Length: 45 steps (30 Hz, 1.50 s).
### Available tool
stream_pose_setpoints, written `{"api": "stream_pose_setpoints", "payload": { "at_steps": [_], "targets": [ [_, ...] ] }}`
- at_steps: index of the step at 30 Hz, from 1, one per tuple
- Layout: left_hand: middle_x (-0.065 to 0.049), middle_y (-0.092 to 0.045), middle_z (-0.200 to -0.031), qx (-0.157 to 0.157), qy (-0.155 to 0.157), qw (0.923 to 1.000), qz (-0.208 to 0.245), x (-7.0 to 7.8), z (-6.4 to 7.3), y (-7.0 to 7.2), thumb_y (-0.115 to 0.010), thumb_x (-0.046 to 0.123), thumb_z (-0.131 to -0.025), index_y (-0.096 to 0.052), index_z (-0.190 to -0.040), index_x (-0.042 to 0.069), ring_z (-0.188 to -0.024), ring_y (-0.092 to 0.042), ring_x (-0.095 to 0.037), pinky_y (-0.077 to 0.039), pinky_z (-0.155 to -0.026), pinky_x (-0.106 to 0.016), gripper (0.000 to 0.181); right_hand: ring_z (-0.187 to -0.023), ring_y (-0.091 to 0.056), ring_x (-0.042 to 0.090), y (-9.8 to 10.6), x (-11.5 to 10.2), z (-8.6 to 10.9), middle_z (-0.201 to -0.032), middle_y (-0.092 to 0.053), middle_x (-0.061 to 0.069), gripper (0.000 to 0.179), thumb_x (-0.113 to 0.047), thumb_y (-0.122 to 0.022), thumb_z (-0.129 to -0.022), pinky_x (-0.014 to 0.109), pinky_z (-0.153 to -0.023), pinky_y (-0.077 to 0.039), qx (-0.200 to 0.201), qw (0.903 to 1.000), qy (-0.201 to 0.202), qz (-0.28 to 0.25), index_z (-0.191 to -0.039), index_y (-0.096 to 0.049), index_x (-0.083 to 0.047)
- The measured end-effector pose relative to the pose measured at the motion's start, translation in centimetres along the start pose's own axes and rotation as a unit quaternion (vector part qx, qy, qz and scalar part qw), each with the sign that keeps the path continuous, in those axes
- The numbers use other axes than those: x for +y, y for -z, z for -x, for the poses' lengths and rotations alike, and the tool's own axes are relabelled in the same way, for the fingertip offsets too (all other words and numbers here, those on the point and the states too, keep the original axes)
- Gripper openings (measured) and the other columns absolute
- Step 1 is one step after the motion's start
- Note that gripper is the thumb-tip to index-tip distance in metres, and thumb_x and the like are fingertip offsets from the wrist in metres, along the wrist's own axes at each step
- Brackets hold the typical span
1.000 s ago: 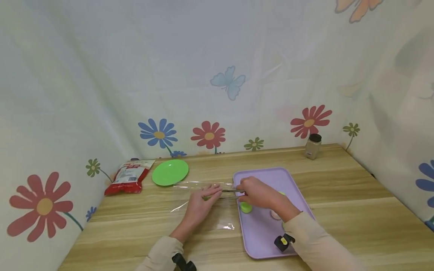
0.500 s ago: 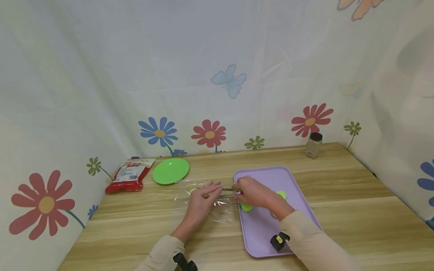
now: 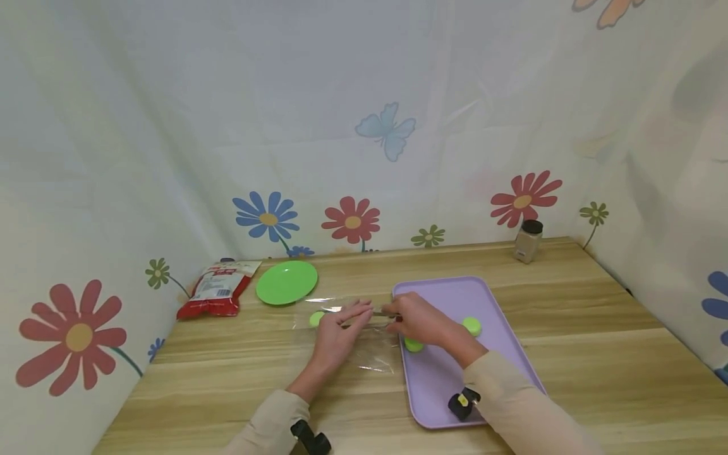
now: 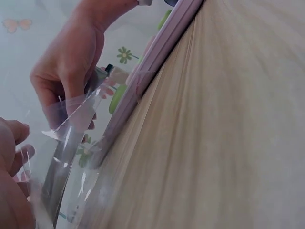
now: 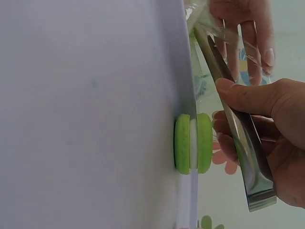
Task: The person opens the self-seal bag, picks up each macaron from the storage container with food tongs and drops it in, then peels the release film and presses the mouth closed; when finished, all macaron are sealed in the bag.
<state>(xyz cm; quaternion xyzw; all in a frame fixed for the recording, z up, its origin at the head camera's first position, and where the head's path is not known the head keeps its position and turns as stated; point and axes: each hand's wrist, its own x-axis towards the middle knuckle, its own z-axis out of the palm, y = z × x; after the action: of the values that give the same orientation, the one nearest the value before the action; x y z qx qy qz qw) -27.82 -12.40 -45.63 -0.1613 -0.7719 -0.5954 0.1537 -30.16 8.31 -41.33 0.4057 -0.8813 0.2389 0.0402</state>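
Left hand [image 3: 332,341]: at the clear plastic bag [image 3: 375,360], fingers extended against its film; whether they also pinch it cannot be told.

Right hand [image 3: 423,319]: grasping metal tongs [image 5: 250,157] between thumb and fingers, above the near-left edge of the tray; the tongs run leftward into the bag, toward the left hand, which hides their tips in the head view.

Green macaron [image 3: 316,319]: one, within the bag's outline, just beyond the left hand's fingers to their left, partly covered.

Lilac tray [image 3: 440,395]: right of the bag, beneath the right forearm. On it, a green macaron with white filling [image 5: 193,143] at the left edge, just below the right hand; a second green macaron [image 3: 471,326] farther right.

Table [image 3: 586,354]: wood-grained; bears also a green plate [image 3: 287,282], a red-and-white packet [image 3: 218,291] and a black-lidded jar [image 3: 528,242].
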Motion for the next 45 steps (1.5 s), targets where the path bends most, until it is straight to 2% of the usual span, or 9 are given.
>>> {"api": "stream_pose_setpoints", "payload": {
  "at_steps": [4,10,15,18,22,25,28,37,45],
  "targets": [
    [-0.004,-0.072,-0.118,0.008,0.007,0.9999,-0.011,-0.2,-0.1,0.0,-0.076,0.018,-0.091,-0.079,-0.106,0.007,-0.131,-0.053,-0.036,-0.042,-0.110,-0.042,0.018,-0.063,-0.051,0.006,0.0,0.0,0.0,-0.080,-0.066,0.005,0.023,-0.006,-0.077,-0.088,0.023,-0.057,-0.047,-0.014,0.9998,-0.010,-0.012,-0.108,-0.072,0.004],
    [-0.001,-0.072,-0.119,0.006,0.004,0.9989,-0.046,-0.1,-0.3,0.3,-0.075,0.016,-0.092,-0.079,-0.105,0.013,-0.130,-0.054,-0.027,-0.038,-0.113,-0.044,0.014,-0.059,-0.051,0.004,0.1,0.0,0.1,-0.078,-0.068,0.004,0.028,-0.006,-0.077,-0.087,0.022,-0.054,-0.046,-0.026,0.9990,-0.024,-0.026,-0.112,-0.072,0.006],
    [-0.003,-0.071,-0.120,0.000,-0.038,0.9956,-0.086,-0.3,-0.4,0.6,-0.073,0.017,-0.093,-0.078,-0.107,0.013,-0.128,-0.057,-0.025,-0.035,-0.115,-0.049,0.016,-0.060,-0.051,0.004,0.4,-0.3,0.4,-0.073,-0.061,-0.003,0.009,-0.009,-0.078,-0.087,0.021,-0.055,-0.046,-0.022,0.9997,-0.003,-0.008,-0.088,-0.070,-0.006],
    [-0.005,-0.071,-0.120,-0.006,-0.064,0.9927,-0.102,-0.5,-0.5,0.8,-0.072,0.017,-0.094,-0.077,-0.109,0.013,-0.127,-0.057,-0.024,-0.032,-0.117,-0.046,0.016,-0.064,-0.054,0.005,0.7,-0.8,0.8,-0.075,-0.060,-0.004,0.011,-0.012,-0.079,-0.087,0.021,-0.058,-0.048,-0.021,0.9997,0.005,0.009,-0.088,-0.069,-0.008],
    [-0.004,-0.072,-0.116,-0.005,-0.081,0.9900,-0.116,-0.7,-0.7,0.9,-0.071,0.017,-0.095,-0.077,-0.109,0.012,-0.124,-0.060,-0.022,-0.031,-0.118,-0.038,0.017,-0.067,-0.054,0.007,1.5,-1.1,2.1,-0.077,-0.058,-0.004,0.014,-0.012,-0.078,-0.088,0.022,-0.060,-0.048,-0.027,0.9991,0.003,0.034,-0.097,-0.071,-0.005],
    [-0.002,-0.073,-0.114,-0.003,-0.082,0.9897,-0.117,-0.7,-0.7,0.9,-0.071,0.018,-0.094,-0.078,-0.108,0.010,-0.122,-0.061,-0.020,-0.033,-0.117,-0.038,0.017,-0.066,-0.050,0.006,2.2,-0.9,3.5,-0.075,-0.053,-0.006,0.013,-0.011,-0.078,-0.088,0.023,-0.060,-0.046,-0.033,0.9986,-0.004,0.042,-0.096,-0.070,-0.004],
    [-0.004,-0.074,-0.113,-0.002,-0.083,0.9905,-0.110,-0.7,-0.8,0.8,-0.072,0.017,-0.093,-0.078,-0.107,0.008,-0.121,-0.062,-0.022,-0.034,-0.117,-0.042,0.017,-0.066,-0.048,0.007,3.0,-0.4,5.0,-0.075,-0.052,-0.007,0.012,-0.011,-0.078,-0.088,0.023,-0.059,-0.046,-0.036,0.9983,-0.017,0.043,-0.094,-0.069,-0.005],
    [-0.008,-0.074,-0.110,0.004,-0.091,0.9913,-0.095,-0.5,-1.0,0.8,-0.075,0.012,-0.091,-0.078,-0.104,0.006,-0.118,-0.064,-0.024,-0.037,-0.114,-0.050,0.015,-0.069,-0.050,0.006,6.7,0.9,8.6,-0.080,-0.055,-0.006,0.025,-0.007,-0.078,-0.086,0.022,-0.058,-0.048,-0.042,0.9982,-0.041,0.012,-0.109,-0.072,0.001],
    [-0.010,-0.074,-0.111,0.005,-0.102,0.9902,-0.095,-0.4,-0.9,0.9,-0.074,0.012,-0.091,-0.077,-0.105,0.002,-0.117,-0.064,-0.029,-0.037,-0.112,-0.051,0.017,-0.067,-0.048,0.008,10.5,1.9,10.7,-0.078,-0.054,-0.005,0.024,-0.006,-0.078,-0.086,0.023,-0.056,-0.046,-0.085,0.9922,-0.090,-0.008,-0.106,-0.071,0.003]
  ]
}}
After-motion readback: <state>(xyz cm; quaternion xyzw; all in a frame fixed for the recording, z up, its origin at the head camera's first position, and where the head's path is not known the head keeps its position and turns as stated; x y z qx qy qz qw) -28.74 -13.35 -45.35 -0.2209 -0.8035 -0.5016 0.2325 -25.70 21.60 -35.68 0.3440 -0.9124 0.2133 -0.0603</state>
